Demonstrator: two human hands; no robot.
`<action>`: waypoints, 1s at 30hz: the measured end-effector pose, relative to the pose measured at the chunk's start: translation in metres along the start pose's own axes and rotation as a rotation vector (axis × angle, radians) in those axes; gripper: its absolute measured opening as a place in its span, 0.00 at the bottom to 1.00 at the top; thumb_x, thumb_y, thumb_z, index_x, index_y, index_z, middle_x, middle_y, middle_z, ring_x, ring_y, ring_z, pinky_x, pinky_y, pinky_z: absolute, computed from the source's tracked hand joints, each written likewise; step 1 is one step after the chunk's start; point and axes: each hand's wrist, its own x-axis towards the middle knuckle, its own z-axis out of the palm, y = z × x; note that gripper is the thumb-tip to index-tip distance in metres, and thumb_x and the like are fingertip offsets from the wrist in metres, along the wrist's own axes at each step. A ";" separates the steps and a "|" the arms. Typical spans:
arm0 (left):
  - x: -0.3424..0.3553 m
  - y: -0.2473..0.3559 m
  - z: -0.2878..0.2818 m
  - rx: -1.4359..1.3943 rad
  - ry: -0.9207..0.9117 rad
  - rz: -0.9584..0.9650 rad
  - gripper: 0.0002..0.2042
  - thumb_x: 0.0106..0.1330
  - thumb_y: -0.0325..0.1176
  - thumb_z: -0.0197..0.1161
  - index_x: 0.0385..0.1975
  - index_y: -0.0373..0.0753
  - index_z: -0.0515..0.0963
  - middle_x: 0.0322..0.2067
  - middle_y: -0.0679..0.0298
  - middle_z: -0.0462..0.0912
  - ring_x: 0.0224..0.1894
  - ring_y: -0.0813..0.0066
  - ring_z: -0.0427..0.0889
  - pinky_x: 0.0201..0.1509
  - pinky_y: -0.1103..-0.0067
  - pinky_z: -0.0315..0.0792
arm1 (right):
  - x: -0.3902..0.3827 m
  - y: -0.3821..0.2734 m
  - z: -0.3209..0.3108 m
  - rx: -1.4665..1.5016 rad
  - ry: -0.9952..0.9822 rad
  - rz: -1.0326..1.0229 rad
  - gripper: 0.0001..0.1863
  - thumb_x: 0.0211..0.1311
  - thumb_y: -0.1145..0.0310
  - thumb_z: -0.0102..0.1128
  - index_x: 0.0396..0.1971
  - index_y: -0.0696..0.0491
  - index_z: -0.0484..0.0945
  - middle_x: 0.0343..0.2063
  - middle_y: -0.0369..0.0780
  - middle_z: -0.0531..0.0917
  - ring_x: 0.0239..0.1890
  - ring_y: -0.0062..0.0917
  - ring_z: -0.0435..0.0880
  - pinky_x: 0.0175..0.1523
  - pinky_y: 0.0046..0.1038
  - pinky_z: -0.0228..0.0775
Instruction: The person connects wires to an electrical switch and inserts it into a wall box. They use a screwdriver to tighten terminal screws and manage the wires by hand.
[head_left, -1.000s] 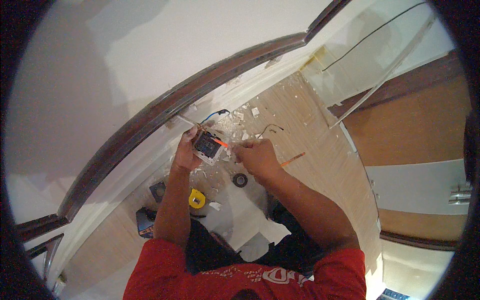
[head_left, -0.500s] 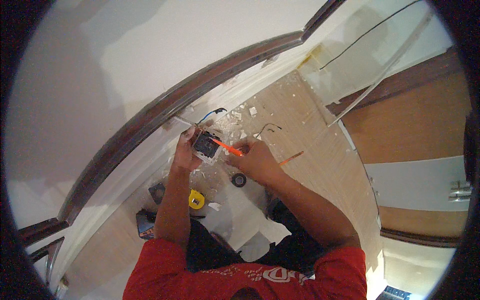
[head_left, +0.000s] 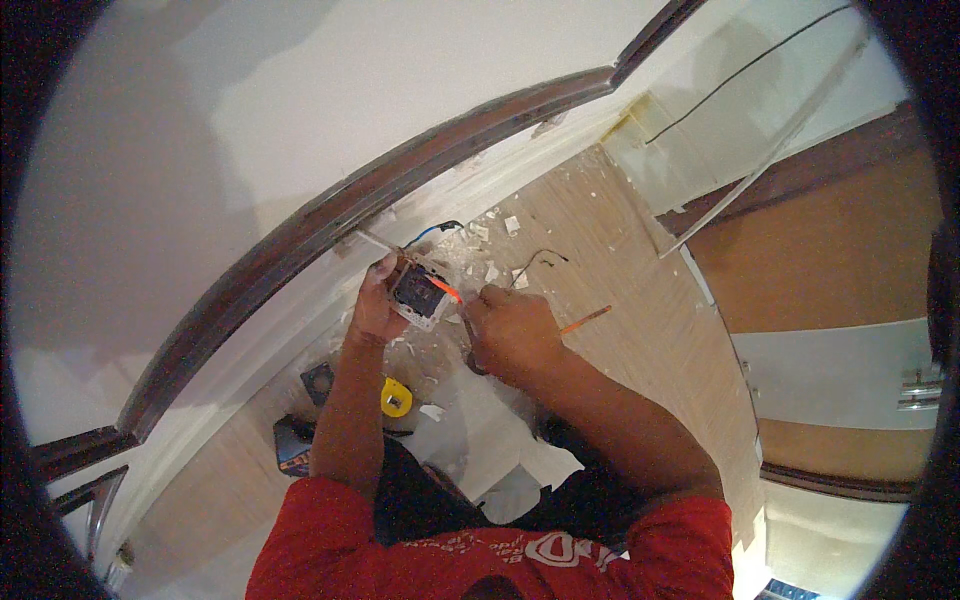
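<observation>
Working orange screwdriver (head_left: 447,290) at dark-centred elec. fitting (head_left: 415,287), prob. on a screw. L hand (head_left: 377,305) clamped on fitting's edge, near wall (head_left: 330,130); R hand (head_left: 515,332) closed round driver. Next turn prob. needs L steady, tip seated.

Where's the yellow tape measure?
In the head view, the tape measure is below and left of centre, just right of the left forearm, beside a white scrap.

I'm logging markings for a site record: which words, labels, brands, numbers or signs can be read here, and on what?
Red shirt: white lettering, upside down, mostly small and blurred; not copied here.
Yellow tape measure: marking too small to read.
No other text can be read.
</observation>
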 end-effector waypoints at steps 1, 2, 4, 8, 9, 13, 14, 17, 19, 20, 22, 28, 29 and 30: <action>0.000 0.001 0.000 -0.021 -0.015 -0.014 0.28 0.64 0.51 0.56 0.53 0.32 0.72 0.45 0.52 0.82 0.46 0.60 0.83 0.55 0.67 0.76 | 0.001 0.004 -0.003 0.019 -0.028 0.002 0.10 0.50 0.67 0.59 0.31 0.56 0.78 0.29 0.44 0.79 0.30 0.39 0.82 0.32 0.40 0.76; 0.000 0.002 0.002 -0.042 -0.032 -0.029 0.28 0.64 0.51 0.56 0.54 0.32 0.72 0.45 0.52 0.82 0.46 0.60 0.83 0.54 0.67 0.76 | 0.002 0.006 -0.006 0.019 -0.065 -0.016 0.10 0.51 0.68 0.58 0.33 0.57 0.78 0.31 0.45 0.79 0.32 0.40 0.83 0.33 0.40 0.76; 0.000 0.003 0.005 -0.064 -0.039 -0.039 0.29 0.64 0.51 0.57 0.55 0.31 0.72 0.45 0.51 0.82 0.46 0.60 0.83 0.54 0.67 0.76 | 0.003 0.008 -0.013 0.018 -0.141 -0.053 0.12 0.52 0.70 0.56 0.36 0.57 0.78 0.35 0.47 0.79 0.36 0.41 0.83 0.35 0.41 0.77; 0.000 0.003 0.005 -0.027 -0.021 -0.015 0.29 0.64 0.51 0.57 0.56 0.31 0.70 0.45 0.50 0.82 0.45 0.60 0.84 0.55 0.67 0.76 | 0.001 0.009 -0.005 0.016 -0.052 -0.054 0.09 0.52 0.69 0.57 0.33 0.57 0.78 0.31 0.46 0.79 0.32 0.41 0.82 0.33 0.42 0.76; 0.000 0.003 0.004 -0.009 -0.019 -0.009 0.30 0.64 0.51 0.57 0.56 0.31 0.70 0.45 0.49 0.82 0.45 0.60 0.84 0.55 0.67 0.76 | 0.002 0.009 -0.002 0.012 -0.015 -0.047 0.08 0.55 0.67 0.57 0.30 0.56 0.79 0.29 0.45 0.79 0.30 0.41 0.82 0.32 0.41 0.75; -0.002 0.005 0.010 0.038 0.041 -0.028 0.30 0.64 0.52 0.57 0.56 0.31 0.70 0.45 0.50 0.82 0.45 0.61 0.84 0.55 0.68 0.76 | 0.006 0.006 0.002 0.097 -0.008 0.088 0.10 0.59 0.64 0.58 0.28 0.57 0.79 0.25 0.46 0.80 0.26 0.42 0.82 0.31 0.43 0.74; -0.002 0.006 0.009 0.048 0.040 -0.028 0.30 0.64 0.52 0.58 0.55 0.31 0.70 0.45 0.51 0.82 0.45 0.61 0.84 0.54 0.68 0.76 | 0.007 0.005 0.001 0.113 -0.006 0.104 0.11 0.59 0.64 0.58 0.28 0.57 0.80 0.25 0.46 0.80 0.26 0.43 0.82 0.31 0.43 0.74; -0.003 0.006 0.004 0.057 0.032 -0.035 0.29 0.64 0.52 0.59 0.54 0.32 0.71 0.44 0.53 0.82 0.44 0.63 0.84 0.54 0.69 0.77 | 0.007 0.003 0.001 0.172 0.011 0.150 0.11 0.59 0.64 0.59 0.29 0.58 0.81 0.24 0.48 0.81 0.26 0.44 0.82 0.32 0.44 0.74; -0.002 0.004 0.002 0.049 0.056 -0.032 0.28 0.63 0.52 0.59 0.53 0.33 0.72 0.44 0.55 0.82 0.44 0.65 0.83 0.53 0.70 0.77 | 0.007 0.005 0.004 0.229 0.037 0.180 0.11 0.59 0.64 0.60 0.29 0.58 0.82 0.24 0.49 0.81 0.26 0.44 0.82 0.33 0.44 0.74; -0.001 0.003 0.002 0.042 0.083 -0.026 0.28 0.63 0.51 0.60 0.53 0.33 0.72 0.43 0.57 0.82 0.44 0.65 0.83 0.53 0.70 0.77 | 0.007 0.005 0.004 0.272 0.047 0.220 0.11 0.59 0.64 0.60 0.30 0.57 0.82 0.23 0.50 0.82 0.25 0.44 0.82 0.34 0.43 0.74; 0.000 -0.001 0.000 0.029 0.120 -0.019 0.26 0.63 0.51 0.60 0.52 0.35 0.73 0.42 0.59 0.82 0.43 0.66 0.83 0.53 0.71 0.77 | 0.006 0.003 0.003 0.358 0.068 0.302 0.11 0.59 0.64 0.60 0.31 0.57 0.83 0.22 0.51 0.82 0.24 0.44 0.83 0.34 0.42 0.75; 0.002 -0.002 -0.006 0.030 0.085 -0.040 0.21 0.62 0.50 0.61 0.44 0.39 0.75 0.40 0.62 0.82 0.42 0.68 0.83 0.51 0.72 0.77 | 0.010 -0.006 -0.009 0.502 0.041 0.420 0.12 0.59 0.64 0.60 0.33 0.58 0.84 0.18 0.51 0.80 0.21 0.43 0.82 0.31 0.39 0.73; 0.004 -0.003 -0.009 0.031 0.079 -0.040 0.20 0.62 0.50 0.61 0.43 0.40 0.75 0.40 0.62 0.82 0.42 0.69 0.83 0.51 0.72 0.77 | 0.010 -0.006 -0.008 0.501 0.027 0.433 0.12 0.59 0.64 0.60 0.33 0.58 0.84 0.18 0.52 0.80 0.21 0.43 0.82 0.31 0.39 0.73; 0.005 -0.004 -0.012 0.032 0.074 -0.041 0.19 0.62 0.50 0.61 0.42 0.40 0.75 0.39 0.63 0.82 0.42 0.69 0.83 0.51 0.72 0.77 | 0.011 -0.005 -0.006 0.501 0.014 0.447 0.12 0.59 0.64 0.60 0.33 0.58 0.84 0.18 0.52 0.80 0.20 0.42 0.82 0.30 0.38 0.73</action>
